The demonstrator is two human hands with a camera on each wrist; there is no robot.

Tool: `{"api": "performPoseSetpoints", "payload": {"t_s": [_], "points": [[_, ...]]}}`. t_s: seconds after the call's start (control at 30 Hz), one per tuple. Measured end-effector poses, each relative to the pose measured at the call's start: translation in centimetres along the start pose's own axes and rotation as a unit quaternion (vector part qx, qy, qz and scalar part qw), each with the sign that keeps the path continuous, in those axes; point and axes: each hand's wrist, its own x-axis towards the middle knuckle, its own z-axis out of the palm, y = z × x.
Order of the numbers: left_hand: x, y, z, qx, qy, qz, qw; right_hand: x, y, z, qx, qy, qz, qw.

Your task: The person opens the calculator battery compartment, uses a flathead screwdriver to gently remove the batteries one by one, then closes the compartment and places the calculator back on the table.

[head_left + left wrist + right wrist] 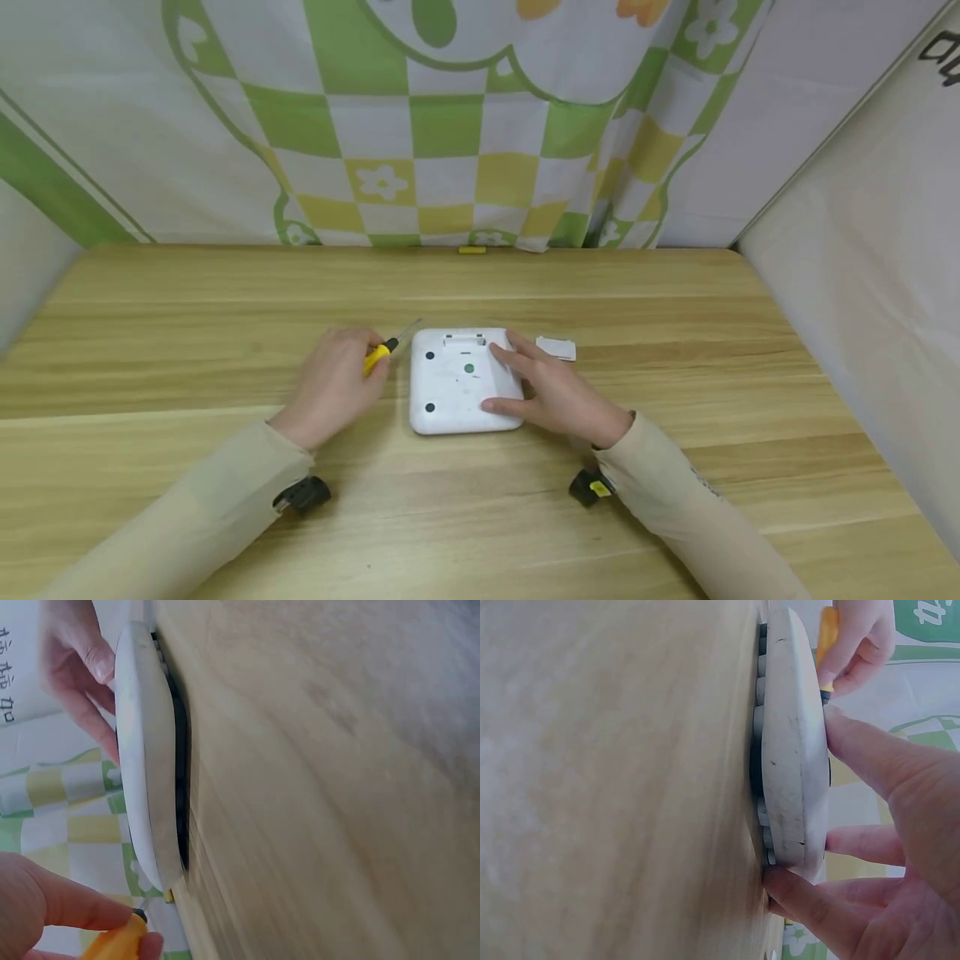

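A white calculator (450,392) lies face down on the wooden table, its keys showing along the underside in the right wrist view. At its far edge the battery compartment (465,342) is uncovered. My left hand (336,379) grips a small screwdriver by its yellow handle (377,358), just left of the calculator, with the thin shaft (410,327) pointing up and right past the far left corner. My right hand (900,817) holds the calculator's right side, thumb and a finger on its back and other fingers at the edge. Beyond that hand lies a white battery cover (557,348).
The wooden table (187,333) reaches back to a green, yellow and white checked curtain (442,125). At the table's back edge sits a small yellow piece (472,250). A pale cloth wall (885,250) stands along the right side.
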Motion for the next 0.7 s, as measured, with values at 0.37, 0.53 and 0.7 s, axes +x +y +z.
{"api": "performPoseSetpoints", "payload": {"t_s": [0.37, 0.53, 0.7], "points": [[-0.3, -1.1, -0.8, -0.035, -0.043, -0.063, 0.9965, -0.1, 0.1, 0.2, 0.002, -0.002, 0.000, 1.0000], [-0.5, -1.5, -1.4, -0.033, -0.055, -0.075, 0.9951, -0.1, 0.1, 0.2, 0.000, 0.001, -0.002, 1.0000], [-0.6, -1.8, -1.8, -0.026, -0.063, -0.085, 0.9940, -0.1, 0.1, 0.2, -0.003, 0.003, -0.005, 1.0000]]}}
